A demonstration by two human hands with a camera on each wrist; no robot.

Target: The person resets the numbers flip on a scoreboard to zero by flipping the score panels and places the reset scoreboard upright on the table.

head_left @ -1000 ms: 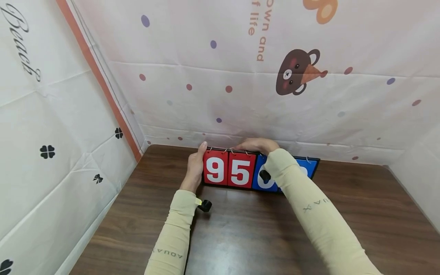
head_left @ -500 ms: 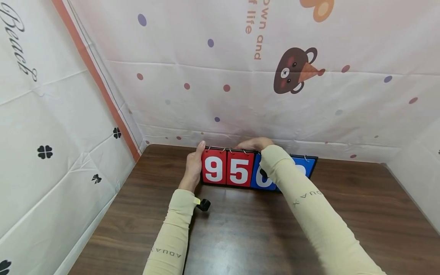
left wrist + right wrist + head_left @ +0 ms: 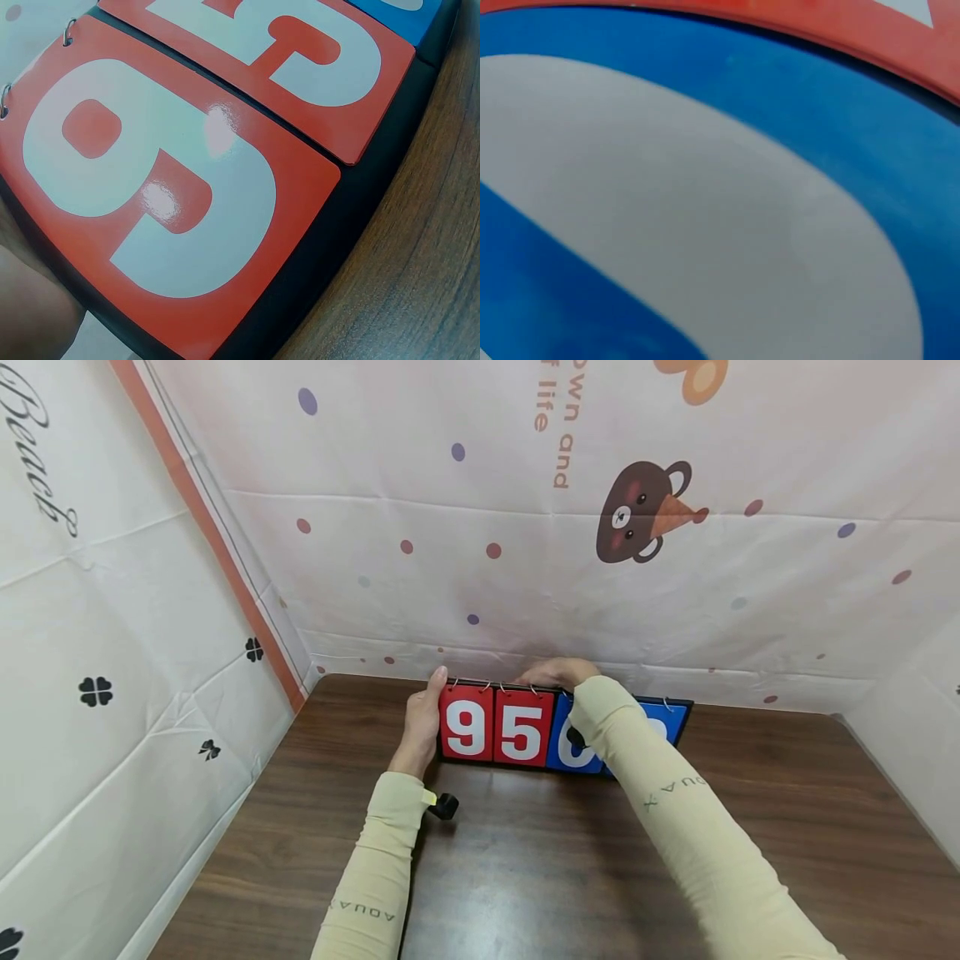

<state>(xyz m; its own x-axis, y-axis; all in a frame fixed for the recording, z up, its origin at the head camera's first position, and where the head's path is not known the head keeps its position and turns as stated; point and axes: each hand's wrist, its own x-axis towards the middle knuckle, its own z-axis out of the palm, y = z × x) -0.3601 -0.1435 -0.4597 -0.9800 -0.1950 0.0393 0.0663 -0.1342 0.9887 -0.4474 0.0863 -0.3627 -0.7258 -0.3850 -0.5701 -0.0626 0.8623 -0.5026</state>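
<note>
Head view: left fingers (image 3: 427, 703) hold one scoreboard (image 3: 551, 752) (four cards (image 3: 500, 750)); can't tell if right fingers (image 3: 540, 674) do.

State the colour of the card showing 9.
Red card, with a white digit; clearest in the left wrist view.

Head: faces forward-down over table (image 3: 510, 877). Left wrist: close to red 9 card (image 3: 161, 187), also in head view. Right wrist: closer, facing blue card (image 3: 720, 187).
</note>
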